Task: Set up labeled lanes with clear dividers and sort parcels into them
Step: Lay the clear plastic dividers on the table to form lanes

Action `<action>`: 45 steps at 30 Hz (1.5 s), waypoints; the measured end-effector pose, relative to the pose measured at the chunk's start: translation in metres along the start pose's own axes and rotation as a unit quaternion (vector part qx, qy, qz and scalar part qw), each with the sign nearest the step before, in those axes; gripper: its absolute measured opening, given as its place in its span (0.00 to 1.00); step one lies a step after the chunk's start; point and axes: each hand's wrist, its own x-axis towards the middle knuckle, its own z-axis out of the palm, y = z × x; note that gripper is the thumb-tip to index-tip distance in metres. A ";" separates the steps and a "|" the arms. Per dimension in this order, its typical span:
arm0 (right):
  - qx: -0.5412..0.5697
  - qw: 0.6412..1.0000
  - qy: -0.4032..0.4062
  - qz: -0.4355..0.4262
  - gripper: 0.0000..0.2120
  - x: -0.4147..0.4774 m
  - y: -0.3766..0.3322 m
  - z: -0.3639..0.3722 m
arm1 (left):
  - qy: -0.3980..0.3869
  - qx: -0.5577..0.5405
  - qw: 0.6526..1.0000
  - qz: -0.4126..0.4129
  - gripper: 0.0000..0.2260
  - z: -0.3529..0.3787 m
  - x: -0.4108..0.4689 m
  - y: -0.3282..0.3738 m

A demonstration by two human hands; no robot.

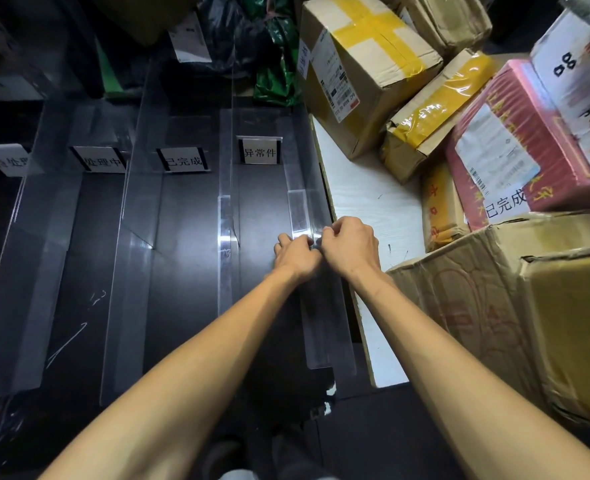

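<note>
Both hands at the rightmost clear divider (317,334), roughly mid-length along the lane, knuckles almost touching.
- Right hand (350,247): fingers curled, thumb and forefinger pinching a shiny clear strip (316,233) at the divider's foot. Tape or film, can't tell which.
- Left hand (297,254): fingers curled down onto the same spot. The tips are hidden behind my knuckles, so I can't tell if it's pinching or just pressing.
- Divider stands upright at the right edge of the black surface (189,237), just beside the white board (355,202).
- Lane label 异常件 (260,152) sits farther up that lane, beyond my hands. 已完成 label (183,161) and 处理中 label (101,162) are to its left.
- Parcels are stacked to the right, outside the lanes: yellow-taped carton (366,64) far, pink box (515,140) in the middle, large brown carton (477,306) near my right forearm.
</note>
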 end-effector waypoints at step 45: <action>0.058 0.713 -0.252 -0.652 0.16 -0.336 -0.365 0.020 | 0.504 -0.126 0.851 0.074 0.12 -0.375 -0.490 -0.211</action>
